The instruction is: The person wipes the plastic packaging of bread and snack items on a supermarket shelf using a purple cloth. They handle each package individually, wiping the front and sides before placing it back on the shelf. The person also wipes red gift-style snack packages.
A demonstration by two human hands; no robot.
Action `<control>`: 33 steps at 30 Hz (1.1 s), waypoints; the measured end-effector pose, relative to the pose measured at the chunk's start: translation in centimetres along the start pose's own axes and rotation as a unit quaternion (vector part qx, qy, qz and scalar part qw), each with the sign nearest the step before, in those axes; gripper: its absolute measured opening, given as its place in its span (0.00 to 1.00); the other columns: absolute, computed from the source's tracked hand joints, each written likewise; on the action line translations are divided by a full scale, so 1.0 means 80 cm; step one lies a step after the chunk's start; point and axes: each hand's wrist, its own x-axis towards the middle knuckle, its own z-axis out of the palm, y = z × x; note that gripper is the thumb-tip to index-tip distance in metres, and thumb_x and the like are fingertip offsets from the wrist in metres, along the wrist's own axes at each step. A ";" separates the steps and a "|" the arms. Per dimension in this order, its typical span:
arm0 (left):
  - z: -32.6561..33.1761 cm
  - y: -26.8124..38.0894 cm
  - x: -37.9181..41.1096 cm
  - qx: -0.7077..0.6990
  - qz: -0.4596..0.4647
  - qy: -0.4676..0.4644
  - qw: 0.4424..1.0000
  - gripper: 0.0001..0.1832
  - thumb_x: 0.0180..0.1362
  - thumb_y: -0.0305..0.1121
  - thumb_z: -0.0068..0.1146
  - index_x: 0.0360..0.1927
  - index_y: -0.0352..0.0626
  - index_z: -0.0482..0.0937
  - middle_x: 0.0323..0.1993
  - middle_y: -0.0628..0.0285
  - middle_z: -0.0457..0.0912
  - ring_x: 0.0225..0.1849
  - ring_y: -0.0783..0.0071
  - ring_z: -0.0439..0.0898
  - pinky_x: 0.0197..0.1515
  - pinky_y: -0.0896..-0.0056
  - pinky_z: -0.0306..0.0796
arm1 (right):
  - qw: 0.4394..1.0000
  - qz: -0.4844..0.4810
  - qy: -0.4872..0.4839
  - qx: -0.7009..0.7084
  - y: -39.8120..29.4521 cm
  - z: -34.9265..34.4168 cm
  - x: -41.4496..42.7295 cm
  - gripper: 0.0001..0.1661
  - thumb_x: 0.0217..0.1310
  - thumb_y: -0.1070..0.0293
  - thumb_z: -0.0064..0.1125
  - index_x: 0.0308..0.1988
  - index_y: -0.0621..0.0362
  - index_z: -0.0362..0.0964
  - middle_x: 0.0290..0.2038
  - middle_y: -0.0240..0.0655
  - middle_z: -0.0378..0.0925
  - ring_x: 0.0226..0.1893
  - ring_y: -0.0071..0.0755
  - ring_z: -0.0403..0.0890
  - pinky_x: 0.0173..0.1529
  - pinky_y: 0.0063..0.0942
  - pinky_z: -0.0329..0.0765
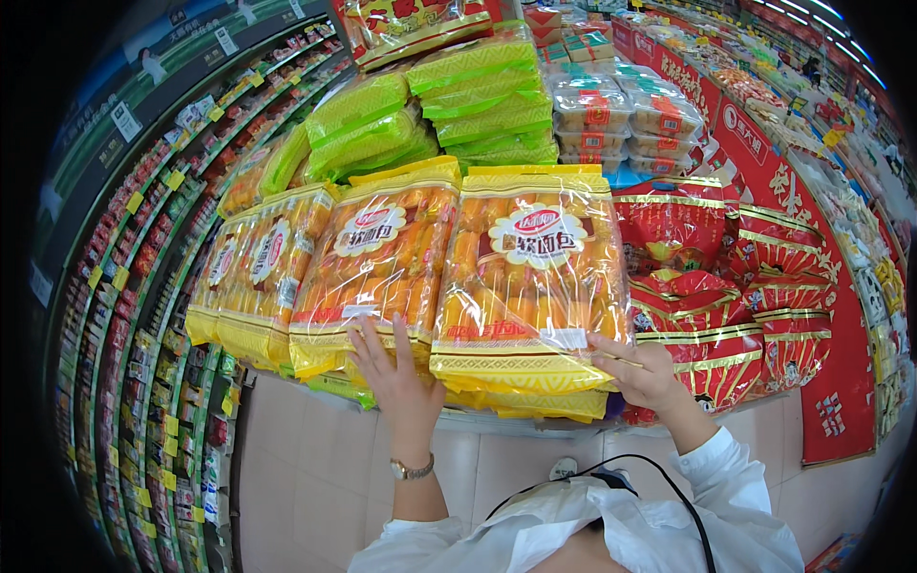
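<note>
Large yellow plastic bags of soft bread rolls stand side by side at the front of a display. My left hand (394,372), fingers spread, rests with its fingertips on the lower part of one bread bag (380,265), near that bag's right edge. At the lower right corner of the neighbouring bread bag (534,279) is my right hand (637,369), its fingers touching the front; whether the thumb grips the edge cannot be told. More yellow bags (261,265) lean together at the left, and others lie flat underneath.
Behind are stacked green packages (480,86) and clear boxes of baked goods (591,107). Red and gold bags (688,308) fill the display's right side. Shelves of small packets (136,308) curve along the left. A red-sided counter (781,186) runs at the right, over a tiled floor (358,458).
</note>
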 end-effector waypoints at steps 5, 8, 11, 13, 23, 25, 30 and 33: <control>-0.015 0.001 -0.004 -0.020 -0.012 -0.003 1.000 0.38 0.45 0.33 0.51 0.64 0.47 0.57 0.68 0.50 0.48 0.69 0.45 0.41 0.66 0.40 0.37 | 0.999 -0.003 -0.031 -0.021 0.021 0.001 0.031 0.23 0.45 0.69 0.60 0.46 0.45 0.72 0.51 0.28 0.74 0.16 0.24 0.76 0.17 0.19 0.70; -0.014 0.018 -0.012 -0.077 -0.029 0.064 0.995 0.31 0.53 0.36 0.47 0.62 0.42 0.61 0.67 0.50 0.52 0.68 0.46 0.45 0.67 0.46 0.41 | 0.990 0.032 -0.138 -0.027 0.019 -0.010 0.030 0.27 0.53 0.58 0.57 0.55 0.40 0.66 0.59 0.28 0.65 0.16 0.26 0.75 0.17 0.20 0.71; 0.000 0.060 -0.025 -0.125 -0.018 0.202 0.971 0.25 0.58 0.38 0.44 0.59 0.39 0.65 0.63 0.47 0.56 0.66 0.47 0.51 0.65 0.48 0.47 | 0.975 0.137 -0.175 0.008 -0.006 -0.049 0.014 0.32 0.55 0.50 0.56 0.60 0.39 0.60 0.59 0.35 0.62 0.22 0.31 0.78 0.20 0.21 0.72; 0.007 0.098 -0.037 -0.196 0.057 0.294 0.934 0.24 0.60 0.40 0.43 0.56 0.38 0.67 0.61 0.44 0.60 0.65 0.47 0.55 0.64 0.48 0.50 | 0.980 0.182 -0.026 0.079 -0.014 -0.066 -0.026 0.31 0.56 0.54 0.57 0.59 0.44 0.61 0.57 0.36 0.64 0.29 0.32 0.79 0.25 0.24 0.75; 0.079 0.410 -0.113 -0.507 0.374 -0.479 0.611 0.32 0.50 0.42 0.60 0.56 0.34 0.65 0.50 0.49 0.72 0.52 0.55 0.71 0.53 0.64 0.64 | 0.791 0.386 0.145 0.452 -0.084 -0.287 -0.217 0.17 0.60 0.71 0.51 0.50 0.63 0.67 0.39 0.38 0.73 0.43 0.30 0.74 0.49 0.27 0.69; 0.108 0.454 -0.154 -0.503 0.283 -0.582 0.573 0.25 0.53 0.38 0.58 0.51 0.34 0.69 0.42 0.51 0.75 0.44 0.60 0.75 0.47 0.67 0.67 | 0.707 0.415 0.241 0.520 -0.084 -0.322 -0.264 0.19 0.60 0.71 0.51 0.51 0.63 0.65 0.43 0.38 0.72 0.45 0.29 0.73 0.51 0.26 0.69; 0.097 0.598 -0.196 -0.642 -0.118 -0.515 0.556 0.10 0.58 0.33 0.50 0.37 0.35 0.73 0.28 0.56 0.74 0.31 0.67 0.74 0.36 0.68 0.67 | 0.738 0.552 0.131 0.365 -0.049 -0.407 -0.364 0.38 0.61 0.57 0.52 0.64 0.59 0.47 0.59 0.37 0.59 0.56 0.31 0.64 0.56 0.29 0.65; 0.105 0.649 -0.210 -0.523 0.221 -0.406 0.716 0.09 0.57 0.33 0.50 0.33 0.35 0.72 0.30 0.53 0.73 0.35 0.56 0.73 0.40 0.62 0.66 | 0.601 0.560 0.158 0.547 -0.042 -0.417 -0.393 0.39 0.63 0.51 0.49 0.65 0.54 0.43 0.60 0.36 0.58 0.57 0.32 0.63 0.55 0.28 0.66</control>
